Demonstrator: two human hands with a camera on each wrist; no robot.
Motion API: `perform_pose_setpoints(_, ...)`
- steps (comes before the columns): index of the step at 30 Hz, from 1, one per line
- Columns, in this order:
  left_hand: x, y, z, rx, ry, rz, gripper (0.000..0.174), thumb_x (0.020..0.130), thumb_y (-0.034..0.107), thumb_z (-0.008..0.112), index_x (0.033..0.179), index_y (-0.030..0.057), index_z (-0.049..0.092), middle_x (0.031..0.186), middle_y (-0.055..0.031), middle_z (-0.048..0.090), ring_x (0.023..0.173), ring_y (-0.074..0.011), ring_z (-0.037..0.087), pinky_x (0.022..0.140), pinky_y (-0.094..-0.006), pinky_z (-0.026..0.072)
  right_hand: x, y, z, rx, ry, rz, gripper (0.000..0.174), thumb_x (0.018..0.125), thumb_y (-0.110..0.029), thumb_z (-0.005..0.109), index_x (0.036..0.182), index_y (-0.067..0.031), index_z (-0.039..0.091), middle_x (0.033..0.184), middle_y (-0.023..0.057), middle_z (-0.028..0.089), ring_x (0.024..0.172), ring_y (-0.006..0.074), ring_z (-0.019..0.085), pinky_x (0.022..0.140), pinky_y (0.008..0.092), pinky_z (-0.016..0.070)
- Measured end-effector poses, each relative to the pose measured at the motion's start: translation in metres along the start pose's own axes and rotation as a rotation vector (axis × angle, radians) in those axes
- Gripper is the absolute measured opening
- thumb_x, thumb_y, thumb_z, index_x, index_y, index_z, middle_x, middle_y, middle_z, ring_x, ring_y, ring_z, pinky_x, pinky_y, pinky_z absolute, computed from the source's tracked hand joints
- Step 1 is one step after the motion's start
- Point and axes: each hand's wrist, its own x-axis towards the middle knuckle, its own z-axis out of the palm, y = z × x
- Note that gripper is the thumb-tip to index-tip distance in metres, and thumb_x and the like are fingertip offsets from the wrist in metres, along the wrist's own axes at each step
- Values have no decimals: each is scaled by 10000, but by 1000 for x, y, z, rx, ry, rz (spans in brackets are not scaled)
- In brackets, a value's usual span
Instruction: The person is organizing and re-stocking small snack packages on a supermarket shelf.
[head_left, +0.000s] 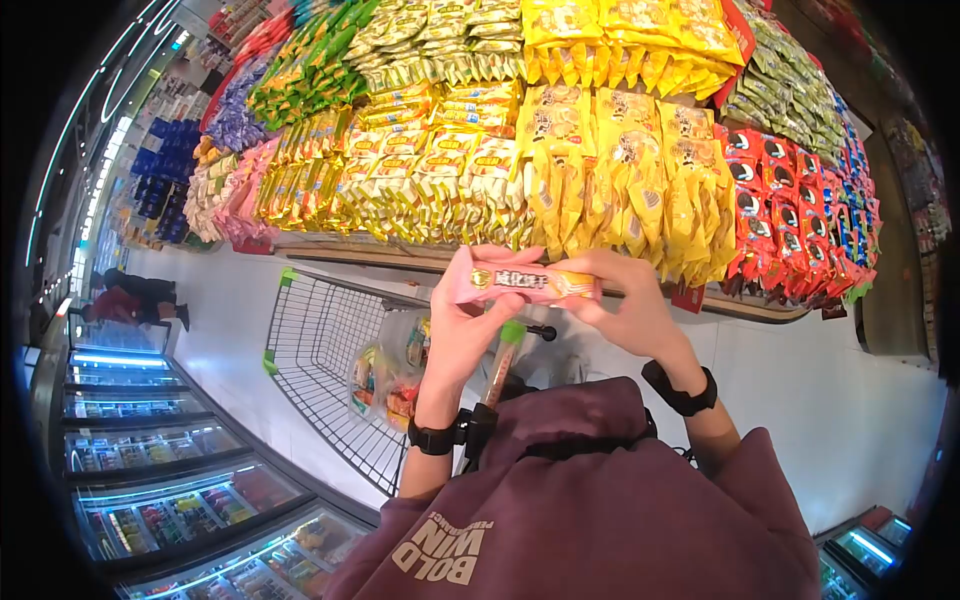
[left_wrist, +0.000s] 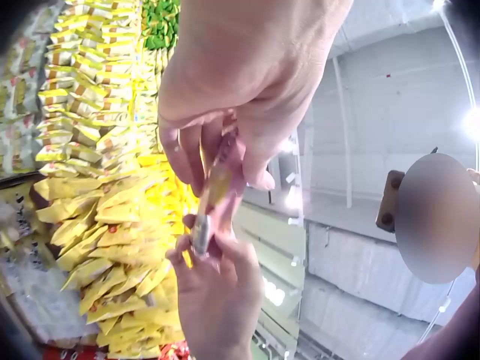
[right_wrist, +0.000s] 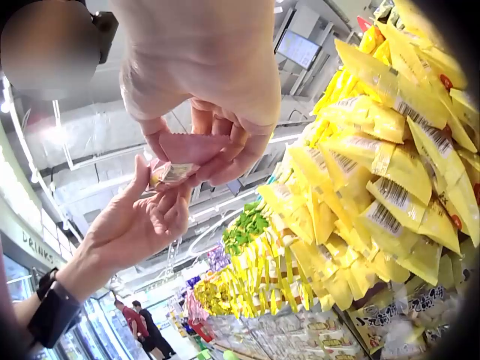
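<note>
A pink pack of wafer biscuits [head_left: 530,284], printed with Chinese characters, is held lengthwise between both hands in front of the chest. My left hand [head_left: 452,330] grips its left end, the thumb along the lower edge. Around the right end curl the fingers of my right hand [head_left: 632,304]. In the right wrist view the pink crimped end of the wrapper [right_wrist: 193,147] shows between the right thumb and fingers. Seen from the left wrist, the narrow side of the pack [left_wrist: 217,184] runs from one hand to the other.
Just ahead, a display is heaped with yellow snack bags [head_left: 625,150], white-and-gold packs [head_left: 430,165] and red packs [head_left: 775,200]. A wire shopping cart [head_left: 320,330] with bagged goods [head_left: 385,385] stands at the left. Glass-topped freezers [head_left: 160,440] line the left side; two people [right_wrist: 142,330] are farther off.
</note>
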Motion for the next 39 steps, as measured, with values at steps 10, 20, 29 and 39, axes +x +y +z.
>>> perform_pose_setpoints(10, 5, -1, 9, 74, 36, 152, 338, 771, 47, 837, 1010, -12, 606, 1099, -212, 700, 1032, -230, 686, 906, -350, 550, 6, -5, -11, -24, 192, -64, 381, 704, -127, 855, 1051, -60, 712, 935, 41, 702, 798, 166, 621, 699, 297, 489)
perform_pose_setpoints(20, 2, 7, 0, 135, 209, 8, 256, 788, -2, 802, 980, -1, 633, 935, -87, 707, 853, -116, 664, 777, -269, 543, 7, -11, 12, -84, 162, -155, 366, 718, -162, 860, 1048, -83, 721, 888, 58, 683, 775, 186, 626, 687, 312, 483)
perform_pose_setpoints(29, 1, 9, -33, 34, 231, 3, 270, 832, -31, 748, 1055, 3, 599, 1005, -109, 703, 894, -127, 672, 793, -253, 546, 19, -8, 47, 395, 222, 140, 316, 785, -145, 824, 1068, -57, 715, 944, 52, 693, 804, 155, 629, 760, 274, 494)
perform_pose_setpoints(39, 11, 30, -86, 79, -110, 140, 339, 733, -98, 803, 943, 15, 560, 1098, -231, 695, 1101, -302, 673, 933, -399, 563, 51, -28, 67, -339, 189, -264, 363, 723, -110, 815, 1076, -122, 728, 951, 11, 663, 893, 210, 588, 810, 337, 445)
